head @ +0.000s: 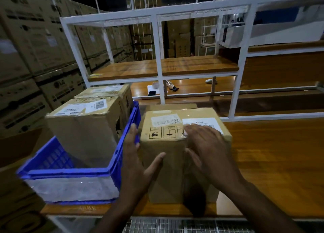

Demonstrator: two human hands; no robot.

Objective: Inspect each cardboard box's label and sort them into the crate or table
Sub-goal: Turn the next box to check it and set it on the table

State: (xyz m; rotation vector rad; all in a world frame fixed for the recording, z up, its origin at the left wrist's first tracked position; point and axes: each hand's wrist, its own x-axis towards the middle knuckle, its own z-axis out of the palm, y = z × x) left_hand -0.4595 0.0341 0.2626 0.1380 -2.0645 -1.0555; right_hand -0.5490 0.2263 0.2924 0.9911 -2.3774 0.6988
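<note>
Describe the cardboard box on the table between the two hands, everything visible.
The cardboard box is brown, taped, and upright on the wooden table, beside the blue crate. Its top carries two white barcode labels and printed handling symbols. The left hand lies open against its left side; the right hand rests over its top right edge.

The wooden table (273, 155) bears two things — blue crate (112, 169), cardboard box (166, 162).
</note>
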